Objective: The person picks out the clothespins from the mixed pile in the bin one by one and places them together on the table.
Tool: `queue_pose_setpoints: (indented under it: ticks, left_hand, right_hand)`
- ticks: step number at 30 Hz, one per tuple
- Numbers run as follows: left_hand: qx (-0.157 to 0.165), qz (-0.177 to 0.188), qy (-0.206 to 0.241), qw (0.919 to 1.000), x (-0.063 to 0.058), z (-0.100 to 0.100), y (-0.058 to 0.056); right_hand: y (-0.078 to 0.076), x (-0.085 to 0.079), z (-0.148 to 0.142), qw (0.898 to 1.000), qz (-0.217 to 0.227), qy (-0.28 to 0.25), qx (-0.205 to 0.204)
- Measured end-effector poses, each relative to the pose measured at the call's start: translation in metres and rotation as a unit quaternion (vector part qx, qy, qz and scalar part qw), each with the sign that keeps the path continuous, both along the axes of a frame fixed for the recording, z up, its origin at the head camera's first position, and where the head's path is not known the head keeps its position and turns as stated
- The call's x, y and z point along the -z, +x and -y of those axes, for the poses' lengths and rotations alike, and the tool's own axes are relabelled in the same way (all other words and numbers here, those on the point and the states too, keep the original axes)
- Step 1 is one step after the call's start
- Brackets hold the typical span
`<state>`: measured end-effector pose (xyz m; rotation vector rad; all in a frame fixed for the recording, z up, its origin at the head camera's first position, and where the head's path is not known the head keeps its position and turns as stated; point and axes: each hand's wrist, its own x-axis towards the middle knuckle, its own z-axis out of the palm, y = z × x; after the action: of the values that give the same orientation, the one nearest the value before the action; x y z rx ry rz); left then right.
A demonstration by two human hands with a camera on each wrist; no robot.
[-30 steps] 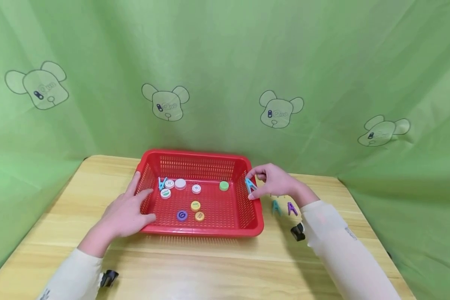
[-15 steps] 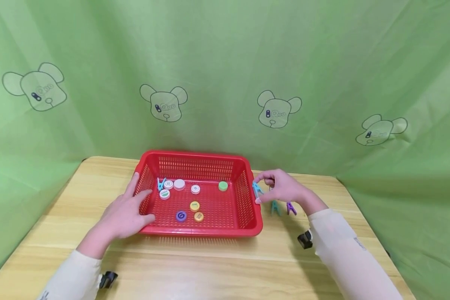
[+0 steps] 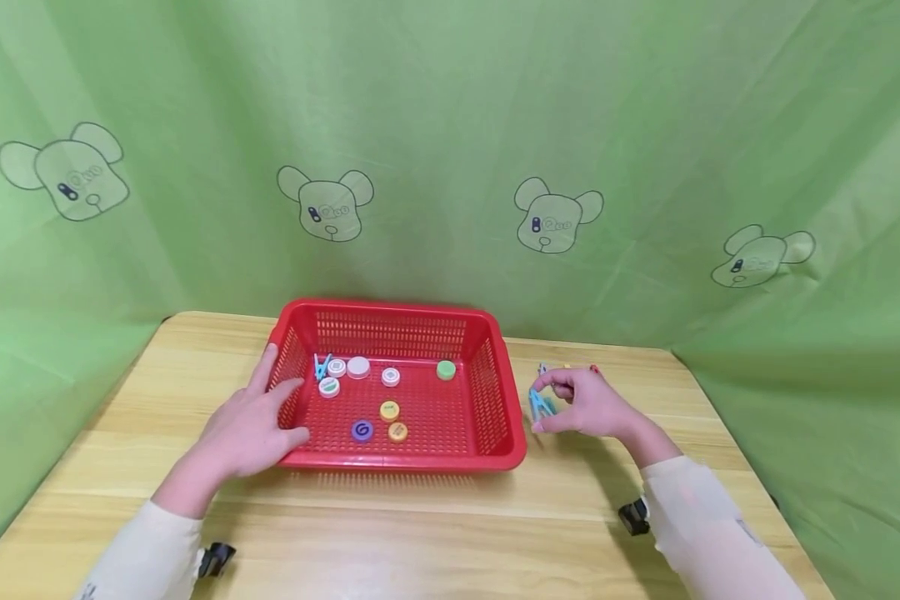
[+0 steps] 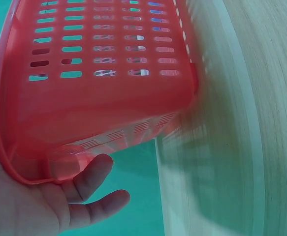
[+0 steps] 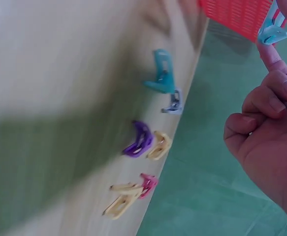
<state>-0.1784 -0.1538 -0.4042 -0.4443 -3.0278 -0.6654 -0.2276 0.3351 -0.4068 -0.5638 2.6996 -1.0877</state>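
A red plastic basket (image 3: 390, 461) stands on the table. My left hand (image 3: 247, 425) holds its left rim, with some digits reaching over the edge; in the left wrist view, fingers (image 4: 101, 206) lie against the outside below a corner. Right of the basket, my right hand (image 3: 588, 404) pinches a light blue clothespin (image 3: 540, 405) between thumb and index finger, just above the table. The same clothespin (image 5: 272, 33) shows at the top right of the right wrist view. Another blue clothespin (image 3: 322, 367) lies in the basket's left end.
Several bottle caps lie in the basket, including a green cap (image 3: 446, 370) and a purple cap (image 3: 362, 431). On the table by my right hand are a teal clothespin (image 5: 163, 73), a purple clothespin (image 5: 141, 140), a pink clothespin (image 5: 148, 184) and cream ones. A green curtain (image 3: 435, 100) hangs behind.
My right hand has moved right and toward me with the blue clothespin, from the basket's right rim to over the table beside it. My left hand has stayed on the basket.
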Motion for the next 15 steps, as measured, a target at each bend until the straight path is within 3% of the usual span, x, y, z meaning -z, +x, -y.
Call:
queue_pose_setpoints:
  ticks: [15]
  left_hand:
    - [-0.002,0.006,0.0,1.0,-0.002,0.0,0.0]
  right_hand:
    - [0.028,0.032,-0.016,0.999,-0.004,0.028,0.026]
